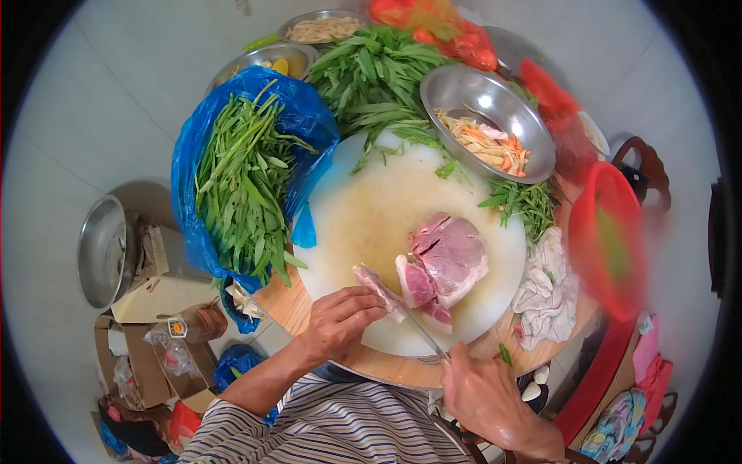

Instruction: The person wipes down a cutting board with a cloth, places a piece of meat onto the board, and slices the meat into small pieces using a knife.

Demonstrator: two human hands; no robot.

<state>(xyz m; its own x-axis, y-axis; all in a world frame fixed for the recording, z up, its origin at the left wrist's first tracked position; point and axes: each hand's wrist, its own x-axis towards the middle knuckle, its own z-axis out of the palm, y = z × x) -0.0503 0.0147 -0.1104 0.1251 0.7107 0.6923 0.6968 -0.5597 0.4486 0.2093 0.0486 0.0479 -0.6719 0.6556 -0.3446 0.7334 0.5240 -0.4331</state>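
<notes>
Slicing appears in hand at lower centre: left hand (344, 319), fingers together, steadies meat strip (378, 289) beside meat block (456, 251) on board (348, 209); right hand (485, 393), fingers curled, grips knife (427, 337); next stroke likely requires fingertips clear.

You wore a pale shirt (348, 429) with narrow dark stripes, cloth creased in front. Your left sleeve (224, 435) carried the same stripes, ending well short of the wrist (311, 348). Left hand (346, 315) and right hand (483, 393) were bare.
</notes>
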